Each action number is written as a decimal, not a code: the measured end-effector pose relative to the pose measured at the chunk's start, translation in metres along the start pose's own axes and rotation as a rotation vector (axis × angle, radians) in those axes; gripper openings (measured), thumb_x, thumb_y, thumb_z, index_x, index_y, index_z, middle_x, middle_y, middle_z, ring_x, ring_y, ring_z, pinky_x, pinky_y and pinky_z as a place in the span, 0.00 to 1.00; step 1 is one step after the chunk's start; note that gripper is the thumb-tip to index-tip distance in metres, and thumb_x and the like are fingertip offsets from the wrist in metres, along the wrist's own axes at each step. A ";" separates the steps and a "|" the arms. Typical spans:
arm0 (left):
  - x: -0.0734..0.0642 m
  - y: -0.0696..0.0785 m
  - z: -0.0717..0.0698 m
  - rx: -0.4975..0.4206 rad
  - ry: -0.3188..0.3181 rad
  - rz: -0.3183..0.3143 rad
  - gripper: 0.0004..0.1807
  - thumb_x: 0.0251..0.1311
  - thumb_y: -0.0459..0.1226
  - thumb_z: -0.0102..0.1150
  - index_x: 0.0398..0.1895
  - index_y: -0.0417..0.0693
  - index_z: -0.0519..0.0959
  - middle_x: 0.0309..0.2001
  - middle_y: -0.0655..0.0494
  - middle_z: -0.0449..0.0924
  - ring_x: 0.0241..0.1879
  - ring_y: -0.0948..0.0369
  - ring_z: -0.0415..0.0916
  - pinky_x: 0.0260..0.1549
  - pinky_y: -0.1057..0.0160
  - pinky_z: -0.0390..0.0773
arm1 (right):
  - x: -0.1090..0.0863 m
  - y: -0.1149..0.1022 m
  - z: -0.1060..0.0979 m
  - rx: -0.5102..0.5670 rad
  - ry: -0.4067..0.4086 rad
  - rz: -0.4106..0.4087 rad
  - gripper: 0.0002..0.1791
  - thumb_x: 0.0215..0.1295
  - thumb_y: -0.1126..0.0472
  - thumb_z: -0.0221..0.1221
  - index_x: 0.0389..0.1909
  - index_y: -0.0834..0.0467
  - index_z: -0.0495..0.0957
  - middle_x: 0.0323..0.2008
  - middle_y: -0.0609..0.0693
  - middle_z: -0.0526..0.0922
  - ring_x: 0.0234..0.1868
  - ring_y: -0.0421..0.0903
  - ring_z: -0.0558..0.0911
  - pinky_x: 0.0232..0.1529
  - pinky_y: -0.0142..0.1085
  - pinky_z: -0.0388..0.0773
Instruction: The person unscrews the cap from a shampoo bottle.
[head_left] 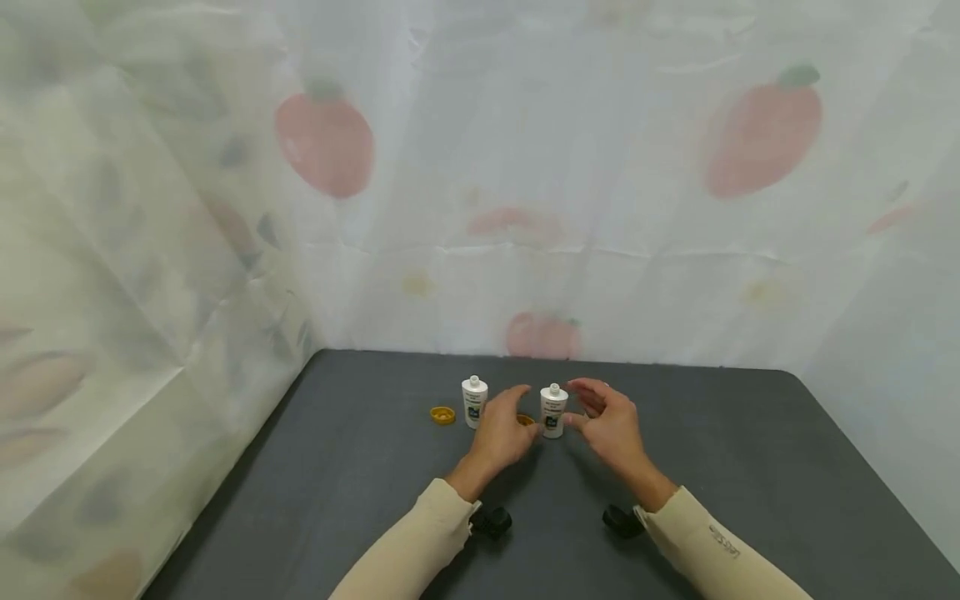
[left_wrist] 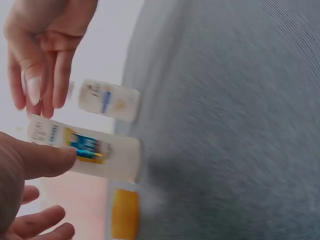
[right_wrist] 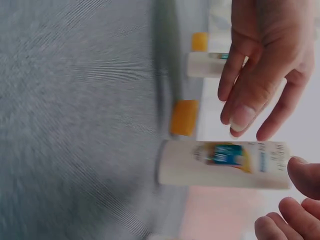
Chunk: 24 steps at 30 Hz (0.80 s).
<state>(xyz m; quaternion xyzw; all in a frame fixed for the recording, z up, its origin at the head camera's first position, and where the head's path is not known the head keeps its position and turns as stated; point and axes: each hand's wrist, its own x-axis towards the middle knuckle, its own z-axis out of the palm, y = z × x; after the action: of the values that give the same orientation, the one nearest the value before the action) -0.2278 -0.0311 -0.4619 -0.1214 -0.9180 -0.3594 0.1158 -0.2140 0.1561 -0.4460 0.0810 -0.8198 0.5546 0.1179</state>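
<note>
Two white bottles with printed labels and small bare nozzles stand upright on a dark table. My left hand point(head_left: 497, 429), fingers loosely bent, reaches between the left bottle point(head_left: 472, 404) and the right bottle point(head_left: 553, 410). From the right, my right hand point(head_left: 613, 427) curves around that same right bottle, thumb at its side. Neither hand grips it. A yellow cap point(head_left: 527, 420) lies between the bottles, partly behind my left hand; another yellow cap point(head_left: 442, 415) lies left of the left bottle. The left wrist view shows a further white bottle point(left_wrist: 110, 100), hidden behind my right hand in the head view.
The dark grey table point(head_left: 315, 483) ends at a pale hanging sheet point(head_left: 450, 167) printed with red fruit, which also runs along the left side. Black wrist devices point(head_left: 491, 522) sit below both wrists.
</note>
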 end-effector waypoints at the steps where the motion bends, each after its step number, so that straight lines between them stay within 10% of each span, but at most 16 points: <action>1: 0.000 0.003 -0.003 -0.031 0.011 -0.004 0.35 0.56 0.38 0.78 0.68 0.43 0.77 0.64 0.42 0.82 0.63 0.44 0.80 0.61 0.43 0.81 | -0.001 -0.003 -0.004 0.005 0.006 -0.006 0.29 0.58 0.76 0.71 0.62 0.65 0.80 0.62 0.63 0.83 0.68 0.61 0.81 0.67 0.46 0.79; 13: 0.001 0.035 -0.025 -0.297 0.127 0.013 0.38 0.58 0.45 0.78 0.72 0.53 0.75 0.71 0.51 0.77 0.73 0.49 0.73 0.69 0.44 0.76 | -0.005 -0.004 -0.038 0.001 0.058 -0.069 0.28 0.59 0.75 0.71 0.62 0.67 0.79 0.62 0.64 0.83 0.67 0.60 0.81 0.66 0.38 0.78; 24: 0.002 0.062 -0.019 -0.361 0.136 0.171 0.36 0.59 0.41 0.77 0.71 0.47 0.75 0.70 0.49 0.78 0.72 0.51 0.74 0.71 0.48 0.75 | -0.008 0.002 -0.052 -0.066 0.099 -0.085 0.27 0.59 0.74 0.72 0.61 0.65 0.81 0.61 0.62 0.85 0.65 0.60 0.82 0.64 0.42 0.79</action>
<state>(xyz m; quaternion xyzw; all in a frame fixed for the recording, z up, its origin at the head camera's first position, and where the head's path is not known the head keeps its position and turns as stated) -0.2080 0.0009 -0.4086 -0.1934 -0.8150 -0.5144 0.1839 -0.2020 0.2052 -0.4314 0.0846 -0.8265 0.5252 0.1843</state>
